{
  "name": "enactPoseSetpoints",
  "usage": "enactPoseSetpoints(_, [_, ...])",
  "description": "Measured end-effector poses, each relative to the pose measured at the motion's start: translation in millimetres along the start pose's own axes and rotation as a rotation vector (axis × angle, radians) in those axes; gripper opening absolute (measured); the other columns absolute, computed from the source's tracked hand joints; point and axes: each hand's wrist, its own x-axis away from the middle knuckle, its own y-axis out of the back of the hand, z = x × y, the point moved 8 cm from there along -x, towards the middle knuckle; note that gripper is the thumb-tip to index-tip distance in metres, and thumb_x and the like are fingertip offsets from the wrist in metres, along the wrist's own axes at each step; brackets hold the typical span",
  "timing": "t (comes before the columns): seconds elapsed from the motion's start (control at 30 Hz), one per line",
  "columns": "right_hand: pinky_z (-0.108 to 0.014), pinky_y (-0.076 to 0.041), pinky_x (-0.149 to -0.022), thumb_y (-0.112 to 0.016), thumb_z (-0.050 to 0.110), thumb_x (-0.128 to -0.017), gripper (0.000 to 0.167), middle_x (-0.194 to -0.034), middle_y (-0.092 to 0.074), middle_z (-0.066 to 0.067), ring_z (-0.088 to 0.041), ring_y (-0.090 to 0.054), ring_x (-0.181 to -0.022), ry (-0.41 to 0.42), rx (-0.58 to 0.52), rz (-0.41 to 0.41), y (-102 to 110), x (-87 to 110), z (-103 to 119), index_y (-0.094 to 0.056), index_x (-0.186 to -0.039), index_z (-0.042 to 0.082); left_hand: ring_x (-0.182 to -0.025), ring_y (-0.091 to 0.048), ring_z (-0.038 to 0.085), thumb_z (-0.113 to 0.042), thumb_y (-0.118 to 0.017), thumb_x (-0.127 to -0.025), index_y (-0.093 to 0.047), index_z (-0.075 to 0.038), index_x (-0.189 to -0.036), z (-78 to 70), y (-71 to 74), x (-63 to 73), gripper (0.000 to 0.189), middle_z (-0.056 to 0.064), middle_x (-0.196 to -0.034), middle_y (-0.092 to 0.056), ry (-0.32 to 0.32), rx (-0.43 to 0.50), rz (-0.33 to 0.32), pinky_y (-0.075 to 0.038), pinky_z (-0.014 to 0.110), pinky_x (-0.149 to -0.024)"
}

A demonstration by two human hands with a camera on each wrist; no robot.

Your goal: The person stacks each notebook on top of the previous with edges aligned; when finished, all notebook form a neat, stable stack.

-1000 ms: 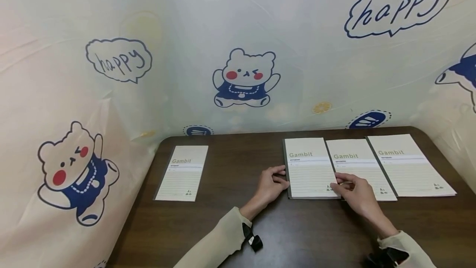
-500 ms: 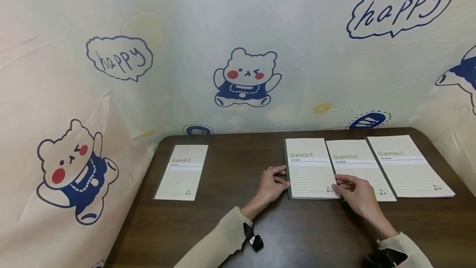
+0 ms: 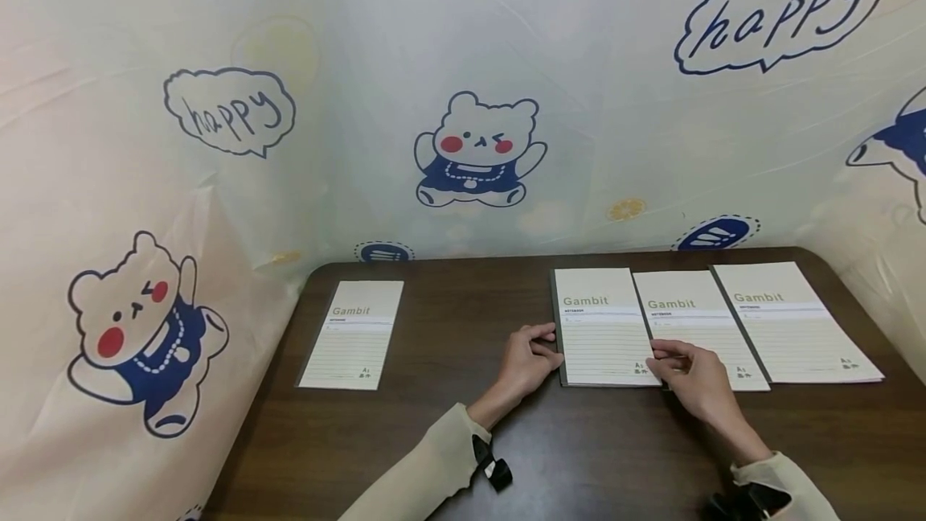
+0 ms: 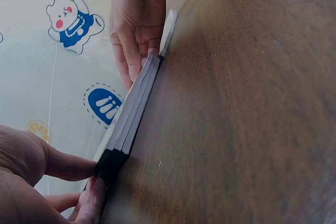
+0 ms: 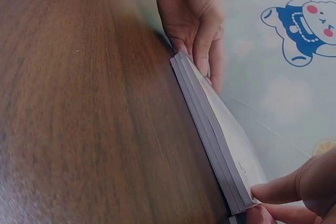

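A stack of white notebooks (image 3: 602,344) with dark spines and "Gambit" printed on the top cover lies on the brown table. My left hand (image 3: 526,360) holds its spine edge, with thumb and fingertips at the black spine corner in the left wrist view. On the opposite edge, my right hand (image 3: 696,380) pinches the lower right corner, its thumb on the cover. Evenly layered page edges (image 5: 202,114) show in the right wrist view. A second notebook (image 3: 680,288) sits right beside the stack, partly covered by my right hand.
Farther right lies a larger notebook (image 3: 784,328), alongside the second one. A narrower notebook (image 3: 353,344) lies alone at the table's left. Behind the brown table (image 3: 448,304) hangs a pale curtain (image 3: 615,87) printed with bears.
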Motion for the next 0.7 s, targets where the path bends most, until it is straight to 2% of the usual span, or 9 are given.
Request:
enactPoseSetpoints(0.17, [-0.017,-0.052,-0.065,-0.075,0.018,-0.097,0.04,-0.111,-0.076,-0.023,0.012,-0.062,-0.079,-0.013,0.009,0.011,0.3,-1.1,1.5,-0.069,-0.128,-0.007,-0.082,-0.074,0.015,-0.001,-0.079,-0.088,-0.066,-0.001,-0.137,2.0,-0.3,0.0,0.051,0.014,-0.116,-0.067,0.005,-0.002,0.007,-0.059,0.021,-0.072])
enactPoseSetpoints(0.3, [-0.018,-0.05,-0.065,-0.074,0.027,-0.098,0.045,-0.112,-0.075,-0.022,0.003,-0.064,-0.082,-0.005,0.042,-0.001,1.4,-2.7,4.7,-0.069,-0.129,-0.006,-0.089,-0.073,0.015,-0.007,-0.078,-0.092,-0.065,-0.002,-0.139,5.5,0.0,1.2,0.05,0.013,-0.118,-0.068,0.014,-0.012,0.02,-0.059,0.023,-0.075])
enactPoseSetpoints(0.37, [-0.018,-0.05,-0.065,-0.075,0.028,-0.098,0.045,-0.111,-0.075,-0.021,-0.003,-0.065,-0.084,0.02,0.058,-0.032,2.5,-3.3,9.1,-0.069,-0.129,-0.004,-0.094,-0.072,0.016,-0.012,-0.076,-0.094,-0.064,-0.004,-0.141,7.1,1.4,2.9,0.049,0.013,-0.119,-0.069,0.024,-0.013,0.028,-0.059,0.024,-0.076])
enactPoseSetpoints(0.53, [-0.018,-0.052,-0.068,-0.079,0.017,-0.093,0.036,-0.103,-0.071,-0.017,-0.019,-0.067,-0.086,0.174,0.094,-0.177,4.4,-2.6,32.2,-0.072,-0.122,-0.001,-0.099,-0.072,0.023,-0.015,-0.074,-0.097,-0.06,-0.002,-0.143,7.9,10.7,8.5,0.049,0.017,-0.122,-0.067,0.021,0.036,0.062,-0.062,0.029,-0.078])
enactPoseSetpoints(0.6, [-0.022,-0.052,-0.068,-0.079,0.011,-0.09,0.033,-0.101,-0.069,-0.016,-0.025,-0.067,-0.086,0.259,0.107,-0.224,1.1,-1.6,44.8,-0.072,-0.12,-0.001,-0.1,-0.073,0.027,-0.013,-0.073,-0.097,-0.059,-0.001,-0.143,8.2,16.9,11.1,0.05,0.02,-0.123,-0.066,0.014,0.05,0.077,-0.064,0.032,-0.08])
enactPoseSetpoints(0.7, [-0.034,-0.056,-0.072,-0.079,0.006,-0.088,0.031,-0.103,-0.069,-0.016,-0.03,-0.068,-0.088,0.367,0.115,-0.245,-10.5,1.7,62.6,-0.073,-0.118,-0.001,-0.102,-0.072,0.029,-0.014,-0.072,-0.098,-0.058,-0.001,-0.145,9.3,28.2,16.5,0.05,0.022,-0.126,-0.065,0.014,0.024,0.1,-0.064,0.032,-0.081])
